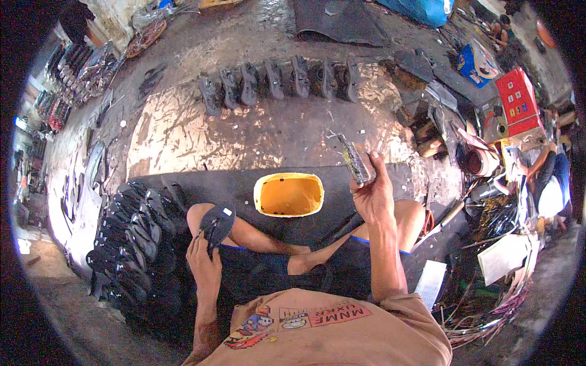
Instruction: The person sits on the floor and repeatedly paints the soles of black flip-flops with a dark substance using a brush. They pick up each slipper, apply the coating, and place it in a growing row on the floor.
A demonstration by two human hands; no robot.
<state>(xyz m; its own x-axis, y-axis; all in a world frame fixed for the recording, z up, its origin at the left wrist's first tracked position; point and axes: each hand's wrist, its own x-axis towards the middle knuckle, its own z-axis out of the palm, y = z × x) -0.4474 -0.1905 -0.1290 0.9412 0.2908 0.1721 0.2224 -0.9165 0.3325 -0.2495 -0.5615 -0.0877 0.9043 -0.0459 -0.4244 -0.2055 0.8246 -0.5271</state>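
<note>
My left hand (202, 262) is closed on a black sandal (217, 223), which it holds above my left knee. A small white patch shows near the sandal's end. Raised over my right shin, my right hand (373, 194) grips a grimy, oblong grey and yellowish tool (356, 161) with thin wisps at its far end; its exact kind is unclear. Between my hands, just beyond my crossed legs, stands a cut-open yellow container (288, 213) with yellow-orange insides. Its rim is pale and uneven, with dark spots.
Several dark sandals (248, 84) lie in a row on the floor ahead. A heap of black sandals (137, 226) is at my left. On the right are a red box (517, 97), a white bucket (482, 161), scraps and a coil of strips (488, 329). Another person (552, 177) sits at far right.
</note>
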